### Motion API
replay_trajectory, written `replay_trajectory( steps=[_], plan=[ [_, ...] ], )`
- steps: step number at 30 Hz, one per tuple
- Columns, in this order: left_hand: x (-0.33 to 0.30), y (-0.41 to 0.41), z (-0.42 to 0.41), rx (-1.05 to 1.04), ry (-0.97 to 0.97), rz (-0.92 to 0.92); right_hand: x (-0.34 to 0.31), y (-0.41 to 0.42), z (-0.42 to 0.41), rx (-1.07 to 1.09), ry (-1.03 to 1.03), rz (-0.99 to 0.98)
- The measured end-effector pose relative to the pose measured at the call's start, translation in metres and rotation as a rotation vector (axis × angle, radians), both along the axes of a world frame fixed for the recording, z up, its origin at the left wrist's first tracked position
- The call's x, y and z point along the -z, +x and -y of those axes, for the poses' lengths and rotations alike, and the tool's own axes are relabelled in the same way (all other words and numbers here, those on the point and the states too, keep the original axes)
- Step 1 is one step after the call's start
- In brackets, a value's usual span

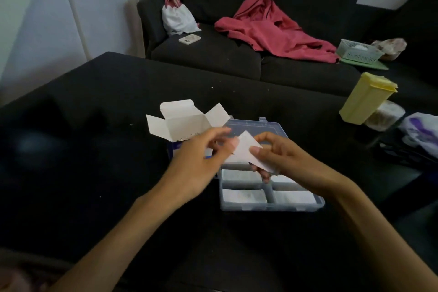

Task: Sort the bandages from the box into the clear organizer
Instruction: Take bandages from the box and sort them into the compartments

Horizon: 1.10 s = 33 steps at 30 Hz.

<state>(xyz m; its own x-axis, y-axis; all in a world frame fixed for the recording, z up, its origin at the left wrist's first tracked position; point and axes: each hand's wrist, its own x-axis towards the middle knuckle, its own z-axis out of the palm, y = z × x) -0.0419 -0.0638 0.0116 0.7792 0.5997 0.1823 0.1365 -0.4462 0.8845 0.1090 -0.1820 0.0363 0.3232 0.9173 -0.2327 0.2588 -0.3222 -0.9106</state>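
On the black cloth-covered worktop [94, 173] lies the clear plastic organizer with square compartments [270, 205]; its near compartments hold flat white packets. Above it, the right hand [282, 156] pinches a thin white paper-wrapped bandage [244, 149] between thumb and fingers. The left hand [201, 156] touches the bandage's left edge, fingers loosely curled. Just behind stands the open white cardboard box [184, 123], its flaps spread. Farther away, a crumpled red garment [272, 28] lies on the dark sofa [213, 54].
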Motion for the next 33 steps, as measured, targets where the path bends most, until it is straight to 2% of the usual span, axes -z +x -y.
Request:
replay_trajectory(
  steps=[2, 8, 13, 16, 19, 22, 25, 30, 33],
  plan=[
    [0.007, 0.007, 0.002, 0.113, -0.093, -0.032, 0.002, 0.002, 0.002, -0.005, 0.019, 0.027],
    [0.009, 0.012, -0.001, 0.162, -0.247, 0.08, 0.007, 0.006, 0.002, 0.012, 0.083, 0.031],
    [0.009, 0.02, -0.005, 0.058, -0.135, 0.14, 0.009, 0.012, -0.001, 0.027, 0.153, 0.054],
    [0.006, 0.025, -0.01, -0.04, -0.058, 0.157, 0.011, 0.017, -0.005, 0.168, 0.26, 0.229],
    [0.012, 0.031, -0.012, -0.082, 0.031, 0.103, 0.017, 0.023, -0.006, 0.205, 0.301, 0.362],
    [0.021, 0.034, -0.013, -0.072, 0.098, -0.014, 0.027, 0.031, -0.003, 0.119, 0.207, 0.453],
    [0.031, 0.037, -0.014, -0.06, 0.183, -0.144, 0.041, 0.036, -0.003, 0.135, 0.151, 0.534],
    [0.036, 0.04, -0.014, -0.164, 0.422, -0.168, 0.052, 0.037, -0.019, 0.192, 0.231, 0.634],
    [0.036, 0.04, -0.018, -0.191, 0.501, -0.19, 0.056, 0.04, -0.027, 0.198, 0.237, 0.651]
  ],
)
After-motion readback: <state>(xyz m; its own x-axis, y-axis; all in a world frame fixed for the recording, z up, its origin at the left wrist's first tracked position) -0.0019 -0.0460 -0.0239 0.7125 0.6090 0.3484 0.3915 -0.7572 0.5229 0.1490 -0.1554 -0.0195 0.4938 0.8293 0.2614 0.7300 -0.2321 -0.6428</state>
